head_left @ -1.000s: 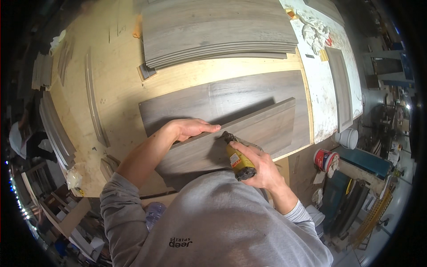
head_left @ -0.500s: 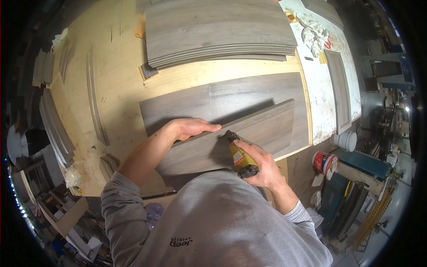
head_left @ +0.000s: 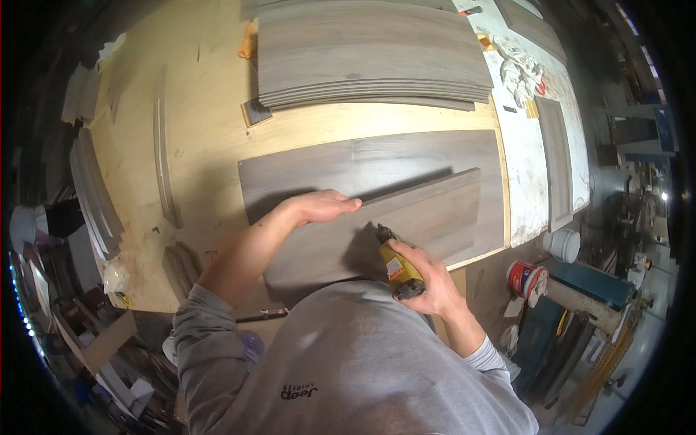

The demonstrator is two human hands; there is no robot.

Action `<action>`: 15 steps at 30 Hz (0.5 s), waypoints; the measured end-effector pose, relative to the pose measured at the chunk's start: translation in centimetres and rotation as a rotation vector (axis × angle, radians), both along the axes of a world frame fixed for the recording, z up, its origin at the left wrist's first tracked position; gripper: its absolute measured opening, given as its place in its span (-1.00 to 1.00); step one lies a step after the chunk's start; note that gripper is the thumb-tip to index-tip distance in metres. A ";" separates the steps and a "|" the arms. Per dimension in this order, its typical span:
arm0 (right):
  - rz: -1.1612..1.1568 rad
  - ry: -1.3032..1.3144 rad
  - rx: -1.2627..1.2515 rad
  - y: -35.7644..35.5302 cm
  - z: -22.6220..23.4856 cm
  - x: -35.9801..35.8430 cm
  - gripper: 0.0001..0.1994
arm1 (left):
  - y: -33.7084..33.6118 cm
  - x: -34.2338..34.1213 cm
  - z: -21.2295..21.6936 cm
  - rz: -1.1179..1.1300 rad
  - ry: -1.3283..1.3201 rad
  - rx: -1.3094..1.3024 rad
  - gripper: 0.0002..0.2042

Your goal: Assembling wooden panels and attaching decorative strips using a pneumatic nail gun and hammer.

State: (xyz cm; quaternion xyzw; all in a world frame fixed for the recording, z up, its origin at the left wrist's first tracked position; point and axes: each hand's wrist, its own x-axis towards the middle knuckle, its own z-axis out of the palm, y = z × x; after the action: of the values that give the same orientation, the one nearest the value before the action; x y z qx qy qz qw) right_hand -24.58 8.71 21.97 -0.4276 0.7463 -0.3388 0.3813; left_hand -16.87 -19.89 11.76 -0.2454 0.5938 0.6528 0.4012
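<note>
A grey-brown wood-grain board (head_left: 431,217) is tilted toward me, its long upper edge slanting up to the right. My left hand (head_left: 324,207) grips that upper edge, thumb on the near side and fingers mostly hidden behind. In my right hand (head_left: 437,284) is a yellow bottle (head_left: 396,270) with a dark, crusted nozzle and base. The nozzle points away from me, over the board's face; whether it touches cannot be told. Beneath lies a wider wood-grain panel (head_left: 301,168), flat on the pale plywood table (head_left: 210,145).
A stack of wood-grain boards (head_left: 373,51) stands at the far side. On the white surface to the right are a crumpled cloth (head_left: 520,76) and a framed panel (head_left: 554,163). A red bucket (head_left: 523,279) and a white bucket (head_left: 562,245) stand off the table's right edge.
The bottle's nozzle has drawn back from the board's upper edge toward me. The board shows more of its broad face. The whole view has shifted slightly.
</note>
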 end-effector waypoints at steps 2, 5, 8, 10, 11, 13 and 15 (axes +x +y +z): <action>0.001 -0.015 -0.001 0.3 -0.3 0.6 -0.06 | -1.2 0.0 -0.4 -0.269 0.038 -0.268 -0.45; -0.031 -0.014 -0.010 1.0 -0.9 1.6 -0.08 | -1.9 5.6 -2.5 0.136 0.496 -0.793 -0.63; -0.069 -0.022 -0.009 1.4 -1.6 2.4 -0.11 | -1.8 12.9 -3.6 -0.034 0.526 -1.208 -0.66; -0.083 -0.019 -0.011 1.5 -2.0 2.7 -0.12 | -0.9 16.8 -3.7 0.037 0.515 -1.206 -0.67; -0.079 -0.012 0.020 1.2 -1.6 2.9 -0.15 | -0.7 18.1 -3.8 0.103 0.519 -1.194 -0.67; -0.070 -0.017 0.023 0.8 -2.1 3.2 -0.18 | -0.9 19.7 -4.1 0.167 0.436 -1.208 -0.66; -0.061 -0.015 0.029 0.5 -2.1 3.5 -0.20 | -0.8 20.5 -4.2 0.238 0.357 -1.216 -0.66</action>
State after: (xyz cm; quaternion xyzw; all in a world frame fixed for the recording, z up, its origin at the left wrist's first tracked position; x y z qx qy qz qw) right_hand -21.04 9.26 19.89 -0.3968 0.7609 -0.3427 0.3823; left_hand 3.66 -20.74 7.59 -0.3808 0.8841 0.2708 0.0104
